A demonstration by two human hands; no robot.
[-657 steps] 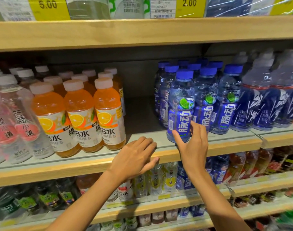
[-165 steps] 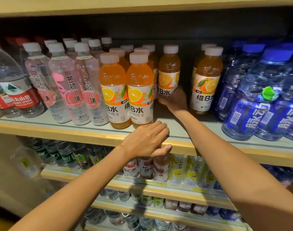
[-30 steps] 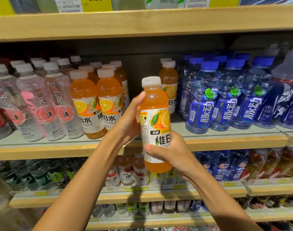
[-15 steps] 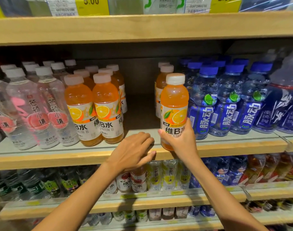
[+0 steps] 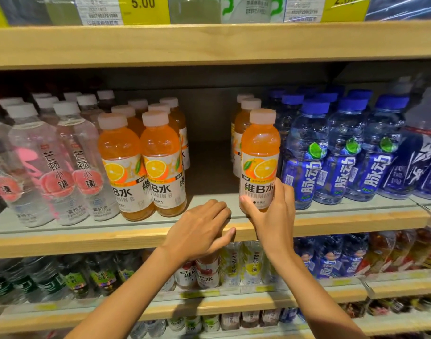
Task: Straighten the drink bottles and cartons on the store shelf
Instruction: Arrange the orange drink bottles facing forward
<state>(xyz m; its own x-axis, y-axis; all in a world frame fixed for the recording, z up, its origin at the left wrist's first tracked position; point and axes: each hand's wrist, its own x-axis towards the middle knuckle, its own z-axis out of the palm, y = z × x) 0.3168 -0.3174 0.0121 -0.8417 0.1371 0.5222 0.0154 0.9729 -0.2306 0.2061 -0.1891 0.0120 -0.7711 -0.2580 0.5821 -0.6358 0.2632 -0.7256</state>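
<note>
An orange vitamin drink bottle (image 5: 259,157) stands upright at the front of the middle shelf (image 5: 344,220), label facing me. My right hand (image 5: 273,211) grips its lower part, thumb on the left and fingers round the right side. Two more orange bottles (image 5: 243,123) line up behind it. My left hand (image 5: 199,231) rests on the shelf's front lip with fingers bent over the edge, holding nothing. Another group of orange bottles (image 5: 141,165) stands to the left, with a gap between the two groups.
Blue-capped water bottles (image 5: 336,152) crowd the right of the held bottle. Clear pink-labelled bottles (image 5: 55,167) fill the left end. The upper shelf board (image 5: 209,42) carries yellow price tags. Lower shelves (image 5: 209,302) hold several smaller drinks.
My right hand has set the orange bottle down upright at the shelf front, next to the blue bottles. My left hand let go of it and now rests on the shelf edge.
</note>
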